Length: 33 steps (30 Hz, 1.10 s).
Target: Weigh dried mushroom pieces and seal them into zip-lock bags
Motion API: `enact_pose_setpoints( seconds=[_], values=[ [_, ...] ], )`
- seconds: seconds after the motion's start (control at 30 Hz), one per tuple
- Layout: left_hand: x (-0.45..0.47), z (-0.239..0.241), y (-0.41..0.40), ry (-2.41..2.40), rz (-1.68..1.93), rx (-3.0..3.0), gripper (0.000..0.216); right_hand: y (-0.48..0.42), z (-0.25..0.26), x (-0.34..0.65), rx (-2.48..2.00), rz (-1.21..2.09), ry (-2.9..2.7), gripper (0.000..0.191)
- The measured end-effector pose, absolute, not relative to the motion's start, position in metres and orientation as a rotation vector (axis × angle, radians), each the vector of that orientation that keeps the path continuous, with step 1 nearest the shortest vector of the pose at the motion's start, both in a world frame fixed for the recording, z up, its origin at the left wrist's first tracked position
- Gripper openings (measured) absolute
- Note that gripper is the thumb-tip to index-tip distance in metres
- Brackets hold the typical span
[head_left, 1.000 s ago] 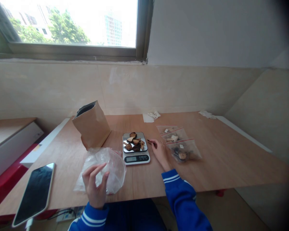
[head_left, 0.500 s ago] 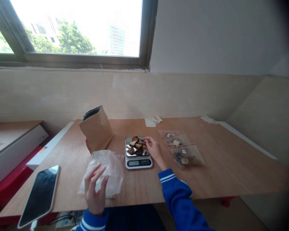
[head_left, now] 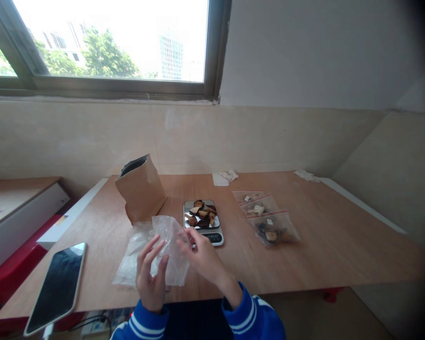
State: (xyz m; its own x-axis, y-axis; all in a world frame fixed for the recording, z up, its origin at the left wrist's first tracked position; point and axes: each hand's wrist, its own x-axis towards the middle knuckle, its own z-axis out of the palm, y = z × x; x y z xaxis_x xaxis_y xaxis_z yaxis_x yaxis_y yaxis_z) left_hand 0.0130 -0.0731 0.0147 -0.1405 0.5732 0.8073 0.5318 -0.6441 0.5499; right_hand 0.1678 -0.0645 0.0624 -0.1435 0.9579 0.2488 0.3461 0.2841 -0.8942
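Observation:
My right hand (head_left: 207,259) pinches the edge of a clear zip bag (head_left: 175,231), which is lifted partly off the other clear bags (head_left: 129,259) on the table. Just left of it is my left hand (head_left: 151,274), fingers curved and apart, close to the bag's near side; whether it touches the plastic is hard to make out. Behind my right hand stands a white kitchen scale (head_left: 217,236), its display partly covered. Brown dried slices (head_left: 202,215), which look like mushrooms, lie heaped on the scale's shiny plate.
An open brown paper bag (head_left: 141,189) stands at the back left. Several filled zip bags (head_left: 274,232) overlap to the right of the scale. A phone (head_left: 58,283) with a cable lies at the left edge. Crumpled tissue (head_left: 228,175) rests near the wall.
My right hand has left the slices on the scale and come down left to grip a clear bag, raising it. My left hand has shifted slightly right.

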Motion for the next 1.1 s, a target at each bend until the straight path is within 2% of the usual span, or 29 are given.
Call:
enact_pose_setpoints(
  seconds=[0.1, 0.23, 0.33, 0.43, 0.57, 0.73, 0.93, 1.1],
  values=[
    [0.014, 0.012, -0.074, 1.335, 1.986, 1.955, 0.030, -0.061, 0.056, 0.163, -1.193, 0.993, -1.591, 0.018],
    [0.012, 0.006, -0.069, 1.499, 2.186, 1.557, 0.017, -0.053, 0.043, 0.168, -1.284, 0.958, -1.486, 0.012],
    [0.009, 0.009, -0.060, 1.598, 2.228, 1.319, 0.018, -0.053, 0.041, 0.176, -1.237, 1.016, -1.499, 0.020],
    [0.005, 0.022, -0.050, 1.645, 2.219, 1.337, 0.021, -0.055, 0.043, 0.189, -1.060, 1.110, -1.571, 0.034],
    [0.003, 0.050, -0.035, 1.733, 2.336, 1.493, 0.020, -0.049, 0.035, 0.215, -1.166, 0.864, -1.425, 0.036],
    [0.019, 0.069, -0.011, 1.523, 2.487, 1.539, 0.025, -0.037, 0.016, 0.252, -1.358, 0.483, -1.375, 0.029],
    [0.051, 0.047, 0.010, 1.300, 2.535, 1.548, 0.021, -0.028, 0.006, 0.266, -1.379, 0.336, -1.496, 0.026],
    [0.054, 0.018, 0.017, 1.175, 2.425, 1.655, 0.013, -0.010, -0.004, 0.262, -1.390, 0.313, -1.594, 0.036]
  ],
)
